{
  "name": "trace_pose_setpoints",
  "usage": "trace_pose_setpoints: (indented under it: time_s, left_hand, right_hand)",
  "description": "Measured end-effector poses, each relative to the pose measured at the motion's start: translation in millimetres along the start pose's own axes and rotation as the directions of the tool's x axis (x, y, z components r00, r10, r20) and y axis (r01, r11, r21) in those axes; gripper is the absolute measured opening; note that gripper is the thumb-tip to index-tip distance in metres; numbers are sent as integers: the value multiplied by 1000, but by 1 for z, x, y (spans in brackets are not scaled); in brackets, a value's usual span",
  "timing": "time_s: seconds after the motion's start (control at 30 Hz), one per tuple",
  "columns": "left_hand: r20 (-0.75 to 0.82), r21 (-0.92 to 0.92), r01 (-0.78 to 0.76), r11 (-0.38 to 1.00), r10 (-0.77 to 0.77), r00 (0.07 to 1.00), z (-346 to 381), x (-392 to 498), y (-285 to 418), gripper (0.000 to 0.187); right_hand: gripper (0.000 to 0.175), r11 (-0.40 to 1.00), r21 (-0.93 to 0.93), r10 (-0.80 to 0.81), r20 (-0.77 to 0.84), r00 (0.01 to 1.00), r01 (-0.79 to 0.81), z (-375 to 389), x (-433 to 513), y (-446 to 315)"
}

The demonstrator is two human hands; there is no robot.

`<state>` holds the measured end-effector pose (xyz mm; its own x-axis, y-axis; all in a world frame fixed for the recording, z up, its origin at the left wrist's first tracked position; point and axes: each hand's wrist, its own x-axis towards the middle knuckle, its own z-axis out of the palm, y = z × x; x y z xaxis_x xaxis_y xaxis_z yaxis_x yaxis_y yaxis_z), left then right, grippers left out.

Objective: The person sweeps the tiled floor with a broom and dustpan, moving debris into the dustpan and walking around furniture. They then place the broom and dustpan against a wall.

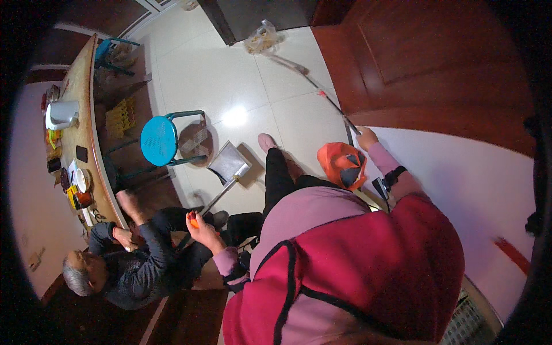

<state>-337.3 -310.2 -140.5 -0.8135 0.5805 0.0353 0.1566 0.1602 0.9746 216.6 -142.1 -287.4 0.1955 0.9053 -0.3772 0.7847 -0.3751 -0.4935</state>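
Observation:
My left hand [206,233] grips the orange end of a long metal handle that belongs to a dustpan [229,162]. The pan hangs low over the tiled floor, beside the blue stool [158,140]. In my right hand [366,138] is the upper end of a broom [332,102], its thin dark stick slanting away from me. The broom's far end is blurred and reaches towards a clear plastic bag [261,39] with yellowish contents on the floor. An orange bag [336,164] with dark contents is just below my right forearm.
A seated person [138,263] in dark clothes is close on my left. Along the left runs a wooden table [97,151] bearing a white appliance [62,115], a bowl [83,180] and jars. A brown wooden door [431,64] borders the floor on the right.

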Motion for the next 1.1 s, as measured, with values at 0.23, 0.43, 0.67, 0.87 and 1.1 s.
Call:
trace_pose_setpoints:
  time_s: [0.23,0.43,0.67,0.87,1.1]
  left_hand:
    - [27,141,-39,989,36,999,10,29,-87,37]
    - [83,186,-57,981,42,996,-9,62,-154,39]
    - [168,201,-167,965,134,977,-2,86,-194,40]
    - [175,244,-170,955,130,976,-2,47,-176,38]
    - [113,152,-139,978,123,986,-9,-16,-195,38]
  right_hand:
    - [30,997,-73,-11,159,987,23,125,16,-19]
    - [28,990,-94,-77,260,963,105,226,-26,-66]
    - [38,936,308,-266,306,914,169,229,-58,-100]
    - [43,907,409,-252,335,908,101,205,-42,-111]
    - [32,897,190,-420,91,903,398,208,57,-125]
